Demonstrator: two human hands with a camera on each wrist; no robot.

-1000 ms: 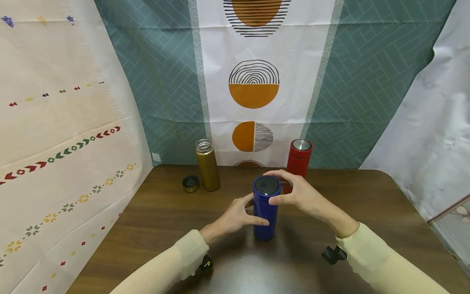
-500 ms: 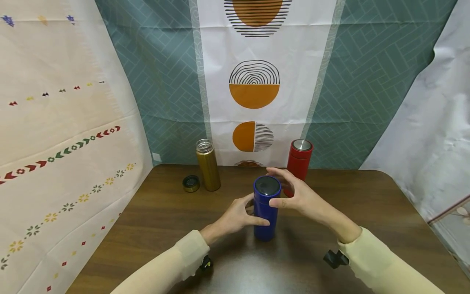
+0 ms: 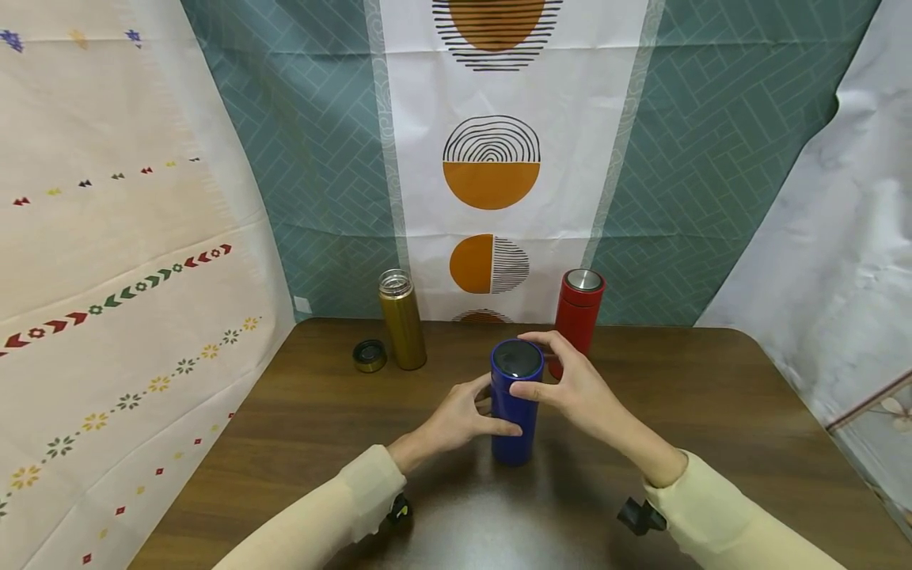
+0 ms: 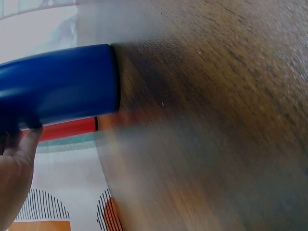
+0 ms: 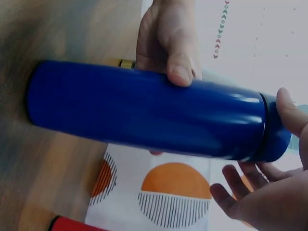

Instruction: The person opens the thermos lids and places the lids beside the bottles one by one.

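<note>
A tall blue thermos flask (image 3: 514, 416) stands upright on the wooden table, its dark-topped lid (image 3: 517, 360) in place. My left hand (image 3: 456, 419) grips the body from the left, with the thumb across the near side. Around the lid, my right hand (image 3: 580, 388) has its thumb on the near side and its fingers behind. Seen from the right wrist, that thumb touches the lid (image 5: 278, 130), some fingertips meet its other side, and the remaining fingers are apart from it. In the left wrist view, the flask's lower part (image 4: 62, 86) shows beside my left fingers.
Behind and to the left stands a gold flask (image 3: 403, 328) without its cap, its threaded neck exposed. Its cap (image 3: 370, 358) lies beside it on the table (image 3: 321, 427). A red flask (image 3: 580, 313) with a silver-topped lid stands behind my right hand. Patterned cloths hang behind the table.
My right fingers loosened a little from the lid, then came back round it; the thumb now lies farther left across its near side. The left hand and the flask have stayed put.
</note>
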